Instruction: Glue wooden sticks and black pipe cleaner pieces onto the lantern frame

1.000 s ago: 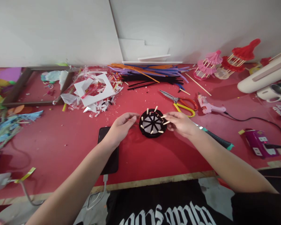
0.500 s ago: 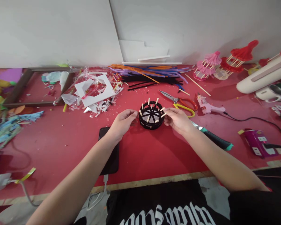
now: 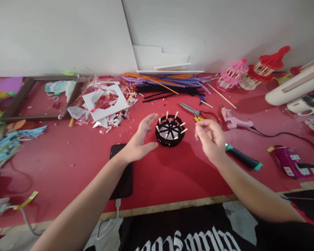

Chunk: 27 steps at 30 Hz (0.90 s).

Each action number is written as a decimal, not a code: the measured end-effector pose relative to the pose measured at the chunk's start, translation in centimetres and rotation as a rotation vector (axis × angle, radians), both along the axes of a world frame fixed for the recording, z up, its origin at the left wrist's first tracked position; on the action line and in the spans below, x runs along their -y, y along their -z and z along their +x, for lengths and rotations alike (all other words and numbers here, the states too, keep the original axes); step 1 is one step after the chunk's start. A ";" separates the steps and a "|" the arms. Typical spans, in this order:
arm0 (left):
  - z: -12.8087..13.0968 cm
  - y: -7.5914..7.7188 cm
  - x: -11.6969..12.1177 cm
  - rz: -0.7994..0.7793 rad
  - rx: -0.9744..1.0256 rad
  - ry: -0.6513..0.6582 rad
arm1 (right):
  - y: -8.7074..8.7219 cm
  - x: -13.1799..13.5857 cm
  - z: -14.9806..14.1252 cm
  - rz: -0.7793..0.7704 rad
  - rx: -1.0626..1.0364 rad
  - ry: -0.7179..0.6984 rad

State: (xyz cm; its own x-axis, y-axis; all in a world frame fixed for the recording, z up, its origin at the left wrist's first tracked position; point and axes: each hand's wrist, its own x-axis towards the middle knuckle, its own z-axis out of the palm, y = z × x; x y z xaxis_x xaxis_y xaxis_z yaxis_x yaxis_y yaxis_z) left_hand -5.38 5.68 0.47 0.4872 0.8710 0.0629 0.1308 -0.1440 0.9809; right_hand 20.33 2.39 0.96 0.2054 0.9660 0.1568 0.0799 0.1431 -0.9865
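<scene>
A small round black piece (image 3: 170,141), like a basket made of fuzzy pipe cleaners, sits on the red table. Its black spokes cross over a white base, and several short pale wooden sticks stand up around the rim, some leaning outward. Just left of it is my left hand (image 3: 140,141), thumb and fingers spread, holding nothing. My right hand (image 3: 211,139) is raised to the right, apart from the piece. Its fingers are curled with the thumb close to the index finger, and nothing shows in them.
Scissors (image 3: 196,111), a pink glue gun (image 3: 234,119) and a black-handled cutter (image 3: 243,157) lie on the right. A phone (image 3: 121,181) is beneath my left forearm. Pipe cleaners (image 3: 167,85) and foam scraps (image 3: 107,104) lie behind. A purple power block (image 3: 290,161) stands at right.
Both hands have drawn away from the black piece. My left hand has opened wide, and my right has moved right, off the stick it was touching. The piece stays in place.
</scene>
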 end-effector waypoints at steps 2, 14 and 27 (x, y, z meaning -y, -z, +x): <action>-0.1 0.2 0.2 0.017 -0.015 0.058 | 0.4 1.1 -0.1 -0.006 0.036 -0.045; -0.4 -1.1 5.0 -0.186 -0.019 -0.155 | 1.8 2.2 0.4 -0.171 0.078 -0.285; 0.8 -2.6 2.6 -0.390 -0.020 -0.346 | -5.4 -1.9 0.8 0.142 0.502 -0.597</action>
State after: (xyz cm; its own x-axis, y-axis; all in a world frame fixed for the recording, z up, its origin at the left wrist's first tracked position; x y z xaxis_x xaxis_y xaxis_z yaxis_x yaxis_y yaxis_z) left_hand -4.57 3.07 3.04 0.1642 0.9382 -0.3045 0.1254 0.2864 0.9499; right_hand 21.15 4.32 6.35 -0.4687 0.8546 0.2234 0.3806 0.4237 -0.8220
